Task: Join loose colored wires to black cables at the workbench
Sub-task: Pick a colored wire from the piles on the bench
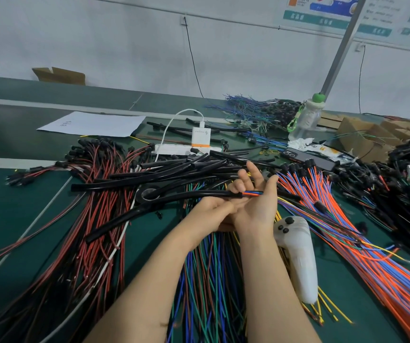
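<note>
A black cable (pixel 186 195) runs from the left to mid-table, and orange and blue colored wires (pixel 253 193) stick out of its right end. My left hand (pixel 211 209) grips the cable just under that end, its fingertips hidden behind my right hand. My right hand (pixel 257 201) is palm up with the wire ends lying across it. Its lower fingers curl over the cable end, while the thumb and two fingers point up. More loose black cables (pixel 174 169) are heaped behind my hands.
Red-black wire bundles (pixel 95 219) fan out at left, mixed colored wires (pixel 206 280) lie under my arms, and orange-blue wires (pixel 347 231) at right. A white controller (pixel 298 256) lies beside my right forearm. A charger on a power strip (pixel 200 139), paper (pixel 92 125), bottle (pixel 305 120) and boxes (pixel 362 137) sit behind.
</note>
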Demonstrator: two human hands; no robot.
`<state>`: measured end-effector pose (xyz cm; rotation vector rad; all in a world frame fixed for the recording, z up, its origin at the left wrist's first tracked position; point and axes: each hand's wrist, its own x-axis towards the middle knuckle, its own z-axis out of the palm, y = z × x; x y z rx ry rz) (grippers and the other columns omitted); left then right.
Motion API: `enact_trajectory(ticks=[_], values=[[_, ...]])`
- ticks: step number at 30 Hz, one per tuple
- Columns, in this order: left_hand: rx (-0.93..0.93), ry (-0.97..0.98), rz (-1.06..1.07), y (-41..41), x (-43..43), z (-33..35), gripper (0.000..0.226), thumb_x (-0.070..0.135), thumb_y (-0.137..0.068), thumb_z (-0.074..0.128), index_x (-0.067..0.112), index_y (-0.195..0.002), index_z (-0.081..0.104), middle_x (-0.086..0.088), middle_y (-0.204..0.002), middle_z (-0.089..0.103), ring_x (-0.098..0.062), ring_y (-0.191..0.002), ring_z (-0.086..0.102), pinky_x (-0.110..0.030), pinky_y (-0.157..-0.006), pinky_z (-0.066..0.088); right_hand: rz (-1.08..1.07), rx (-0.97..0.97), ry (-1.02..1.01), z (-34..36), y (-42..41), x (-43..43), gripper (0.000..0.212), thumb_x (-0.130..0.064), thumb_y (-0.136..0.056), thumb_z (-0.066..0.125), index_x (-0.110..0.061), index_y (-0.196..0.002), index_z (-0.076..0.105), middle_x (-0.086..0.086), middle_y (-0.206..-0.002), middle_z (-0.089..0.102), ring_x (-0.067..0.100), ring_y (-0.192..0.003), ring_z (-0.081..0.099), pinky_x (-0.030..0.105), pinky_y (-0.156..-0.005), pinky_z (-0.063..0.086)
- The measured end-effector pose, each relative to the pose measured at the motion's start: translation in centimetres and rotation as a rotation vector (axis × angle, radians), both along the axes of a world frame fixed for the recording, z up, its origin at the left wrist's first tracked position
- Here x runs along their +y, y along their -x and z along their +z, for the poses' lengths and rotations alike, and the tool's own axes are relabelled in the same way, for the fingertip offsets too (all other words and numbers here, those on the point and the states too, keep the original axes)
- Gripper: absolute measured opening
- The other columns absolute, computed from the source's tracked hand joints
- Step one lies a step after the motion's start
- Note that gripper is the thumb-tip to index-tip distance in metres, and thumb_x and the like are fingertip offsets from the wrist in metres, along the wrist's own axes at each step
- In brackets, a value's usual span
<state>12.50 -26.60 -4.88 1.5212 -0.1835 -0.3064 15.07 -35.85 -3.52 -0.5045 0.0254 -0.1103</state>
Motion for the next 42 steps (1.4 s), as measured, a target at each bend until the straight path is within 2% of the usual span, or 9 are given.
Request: enact_trajectory(ticks=[3, 8, 12, 15, 25, 31, 35, 38, 42], values=[[0.108, 0.005, -0.043, 0.2, 0.6, 0.9, 0.021, 0.003, -0.092, 0.044, 0.005, -0.078, 0.059, -0.004, -0.071, 0.063, -0.01, -0.061, 0.063, -0.023, -0.065, 0.056, -0.001, 0.007, -0.023, 0.0, 0.0, -0.1, 0.057, -0.05, -0.101, 0.027, -0.006, -0.092, 0.062, 0.006, -0.063, 0.061, 0.011, -0.043, 0.041, 0.018, -0.046, 0.036], [-0.207, -0.581, 0.023, 0.0, 2.0, 2.5, 0.023, 0.027, -0.089, 0.063, 0.016, -0.069, 0.059, 0.008, -0.051, 0.058, 0.0, -0.043, 0.049, -0.015, -0.046, 0.04, -0.014, 0.026, -0.041, 0.0, -0.1, -0.2, 0.058, -0.049, -0.102, 0.024, -0.006, -0.091, 0.062, 0.005, -0.061, 0.06, 0.011, -0.041, 0.043, 0.017, -0.044, 0.038], [-0.404, -0.456, -0.032, 0.4, 2.0, 3.1, 0.007, 0.016, -0.084, 0.068, 0.021, -0.087, 0.065, 0.008, -0.062, 0.051, 0.001, -0.044, 0.038, -0.016, -0.053, 0.034, -0.005, 0.061, -0.077, 0.0, -0.1, -0.2, 0.06, -0.052, -0.101, 0.025, -0.007, -0.088, 0.063, 0.005, -0.062, 0.059, 0.011, -0.04, 0.042, 0.015, -0.045, 0.039], [-0.458, -0.533, -0.101, 0.3, 1.8, 2.6, 0.019, 0.017, -0.086, 0.066, 0.026, -0.103, 0.069, 0.009, -0.069, 0.045, 0.0, -0.047, 0.035, -0.013, -0.053, 0.031, -0.011, 0.075, -0.059, -0.2, -0.1, -0.2, 0.061, -0.053, -0.1, 0.025, -0.009, -0.088, 0.063, 0.004, -0.062, 0.061, 0.01, -0.039, 0.043, 0.019, -0.052, 0.039], [-0.503, -0.622, -0.086, -0.1, 1.8, 1.9, 0.009, 0.021, -0.088, 0.064, 0.029, -0.086, 0.062, 0.012, -0.07, 0.047, 0.008, -0.046, 0.042, -0.009, -0.048, 0.031, -0.02, 0.084, -0.042, -0.6, -0.3, -0.2, 0.062, -0.054, -0.1, 0.024, -0.008, -0.09, 0.064, 0.004, -0.061, 0.062, 0.011, -0.039, 0.044, 0.024, -0.057, 0.039], [-0.519, -0.64, -0.01, 0.1, 0.6, 1.9, 0.004, 0.021, -0.088, 0.063, 0.017, -0.09, 0.064, 0.006, -0.073, 0.053, 0.005, -0.041, 0.041, -0.012, -0.045, 0.029, -0.019, 0.102, -0.024, -0.5, -0.2, -0.2, 0.062, -0.056, -0.099, 0.024, -0.009, -0.09, 0.064, 0.002, -0.06, 0.062, 0.009, -0.039, 0.046, 0.015, -0.046, 0.04], [-0.478, -0.702, -0.007, 0.2, 0.3, 2.0, 0.01, 0.02, -0.089, 0.06, 0.012, -0.092, 0.065, 0.005, -0.073, 0.057, 0.001, -0.053, 0.047, -0.019, -0.056, 0.038, -0.036, 0.102, -0.014, -0.6, -0.1, -0.1, 0.063, -0.055, -0.1, 0.025, -0.006, -0.092, 0.065, 0.004, -0.06, 0.062, 0.009, -0.038, 0.045, 0.013, -0.044, 0.043], [-0.413, -0.699, -0.021, 0.3, 0.2, 2.1, 0.017, 0.017, -0.09, 0.056, 0.004, -0.091, 0.067, -0.005, -0.074, 0.06, -0.015, -0.069, 0.054, -0.029, -0.07, 0.046, -0.036, 0.103, 0.003, -0.8, -0.2, 0.0, 0.063, -0.055, -0.1, 0.025, -0.007, -0.092, 0.065, 0.004, -0.06, 0.063, 0.01, -0.038, 0.044, 0.014, -0.045, 0.043], [-0.351, -0.642, -0.013, 0.5, 0.3, 2.1, 0.025, 0.019, -0.092, 0.053, -0.002, -0.088, 0.066, -0.007, -0.071, 0.058, -0.016, -0.067, 0.051, -0.027, -0.065, 0.041, -0.01, 0.097, 0.004, -0.7, -0.3, 0.0, 0.065, -0.057, -0.099, 0.024, -0.007, -0.092, 0.065, 0.004, -0.062, 0.063, 0.01, -0.039, 0.044, 0.017, -0.048, 0.04]])
